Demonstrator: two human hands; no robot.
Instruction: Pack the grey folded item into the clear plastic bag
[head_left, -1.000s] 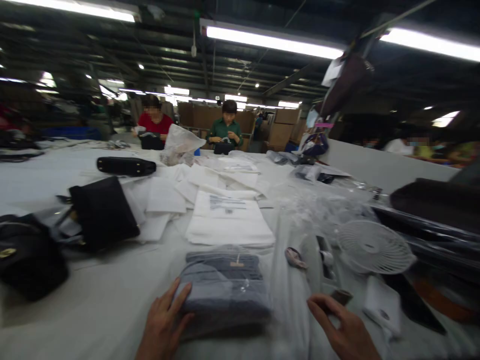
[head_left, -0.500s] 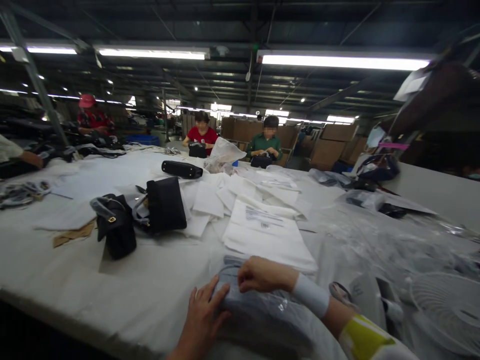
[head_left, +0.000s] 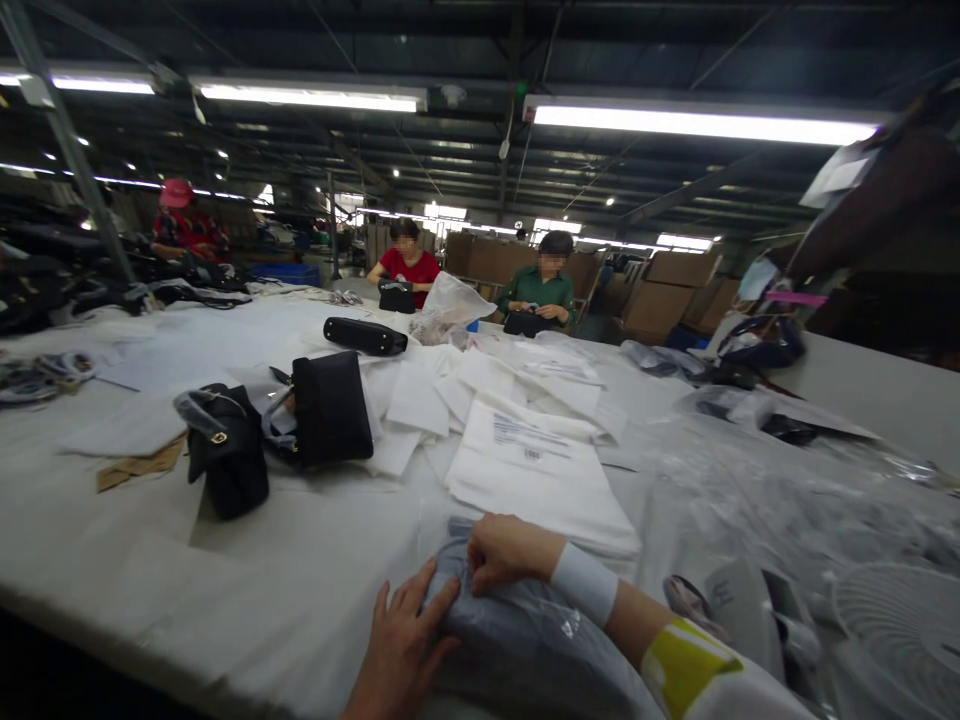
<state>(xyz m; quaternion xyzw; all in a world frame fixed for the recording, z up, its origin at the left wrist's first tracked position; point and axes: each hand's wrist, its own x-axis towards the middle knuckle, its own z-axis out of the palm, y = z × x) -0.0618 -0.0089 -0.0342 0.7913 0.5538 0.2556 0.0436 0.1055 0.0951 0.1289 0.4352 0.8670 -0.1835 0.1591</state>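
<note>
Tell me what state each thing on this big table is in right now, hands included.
left hand: flat, fingers spread on the bagged grey item.
right hand: curled, pinching the plastic at the item's top.
bagged grey item: wrapped in clear plastic, lying flat.
black handbag: standing, tilted.
second black handbag: upright, handle wrapped.
black clutch: lying flat, closed.
white dust bags: stacked flat.
white fan: lying down; running or not, cannot tell.

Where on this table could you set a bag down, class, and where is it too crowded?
Bare cloth lies left of the left hand, in front of the black handbag. More lies beyond the flat black bag. Crowded: white sheets mid-table, clear plastic and the fan on the right.
</note>
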